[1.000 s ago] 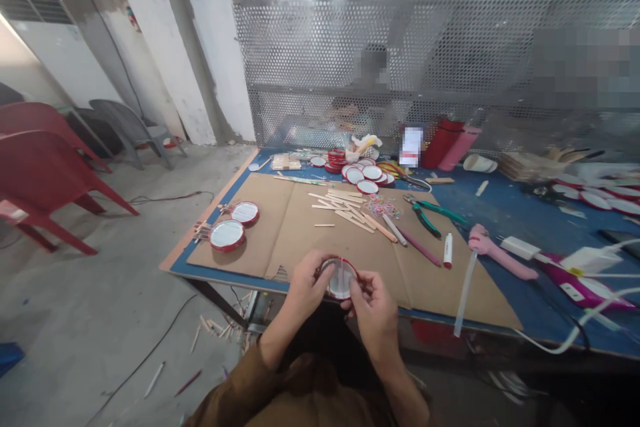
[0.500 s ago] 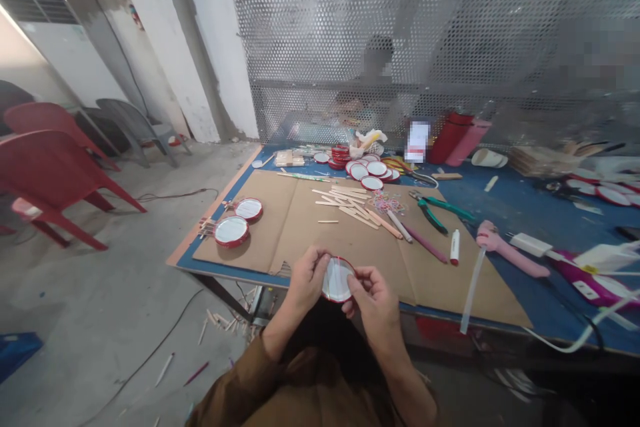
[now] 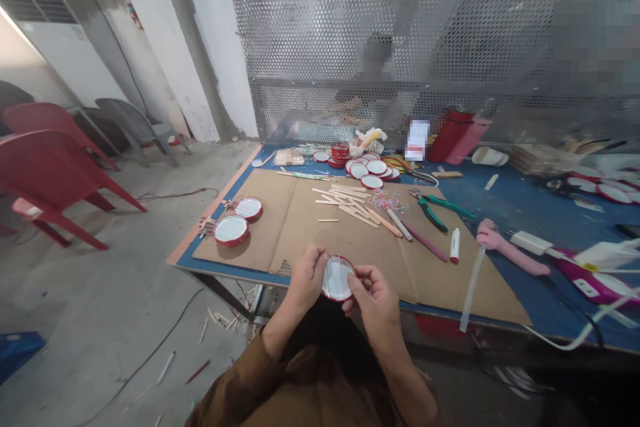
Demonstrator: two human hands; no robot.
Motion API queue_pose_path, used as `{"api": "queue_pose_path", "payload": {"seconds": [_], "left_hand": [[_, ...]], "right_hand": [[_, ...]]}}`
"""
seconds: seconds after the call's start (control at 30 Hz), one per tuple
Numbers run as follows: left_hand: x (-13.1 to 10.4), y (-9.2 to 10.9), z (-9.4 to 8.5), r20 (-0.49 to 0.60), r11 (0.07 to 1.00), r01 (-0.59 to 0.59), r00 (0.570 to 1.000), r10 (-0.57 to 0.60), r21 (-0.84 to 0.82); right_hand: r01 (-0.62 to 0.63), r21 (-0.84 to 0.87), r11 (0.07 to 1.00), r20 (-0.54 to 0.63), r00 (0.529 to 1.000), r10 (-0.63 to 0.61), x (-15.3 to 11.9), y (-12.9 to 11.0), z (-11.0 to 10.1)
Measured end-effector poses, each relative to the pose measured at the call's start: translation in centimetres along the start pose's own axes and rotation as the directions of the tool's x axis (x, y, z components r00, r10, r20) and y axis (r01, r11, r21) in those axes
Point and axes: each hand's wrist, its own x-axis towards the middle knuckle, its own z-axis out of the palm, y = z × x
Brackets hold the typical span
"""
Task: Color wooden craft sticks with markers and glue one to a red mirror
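Observation:
Between my two hands, just over the table's front edge, is a round white disc with a red rim. My left hand grips its left side, fingers closed at the rim. On its right side my right hand pinches it, thumb on the white face and the other fingers partly hidden behind. Beyond the hands, a single short stick lies on the cardboard sheet. Farther back are a heap of wooden sticks and a pile of small coloured rubber bands.
Two red-rimmed discs with sticks attached lie at left. More discs are piled at the back. Green-handled pliers, a marker and a pink glue gun lie right. A perforated metal screen stands behind.
Both hands keep their hold on the red-rimmed disc and have hardly moved. The view has shifted very slightly.

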Motion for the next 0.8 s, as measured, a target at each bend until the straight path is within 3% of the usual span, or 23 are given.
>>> {"api": "queue_pose_path", "payload": {"seconds": [0.13, 0.27, 0.33, 0.43, 0.57, 0.8], "left_hand": [[-0.2, -0.1, -0.1, 0.021, 0.995, 0.005, 1.0, -0.003, -0.096], [-0.7, 0.3, -0.3, 0.19, 0.972, -0.086, 0.973, 0.128, -0.217], [-1.0, 0.5, -0.2, 0.211, 0.974, -0.16, 0.958, 0.192, -0.16], [-1.2, 0.6, 0.0, 0.159, 0.97, -0.244, 0.958, 0.238, 0.014], [-1.2, 0.5, 0.3, 0.119, 0.956, -0.259, 0.963, 0.244, 0.137], [-1.2, 0.5, 0.1, 0.121, 0.937, -0.281, 0.958, 0.261, 0.206]], "right_hand": [[0.006, 0.028, 1.0, -0.039, 0.999, -0.005, 0.2, -0.5, 0.0], [0.097, 0.036, 0.995, -0.162, 0.983, -0.09, 1.0, -1.3, 0.0], [0.135, 0.019, 0.991, -0.199, 0.972, -0.129, 1.4, -1.6, 0.0], [0.139, 0.014, 0.99, -0.217, 0.967, -0.133, 1.7, -1.8, 0.1], [0.12, 0.027, 0.992, -0.207, 0.972, -0.112, 1.6, -1.6, 0.2], [0.099, 0.007, 0.995, -0.203, 0.975, -0.096, 1.5, -1.3, 0.0]]}}
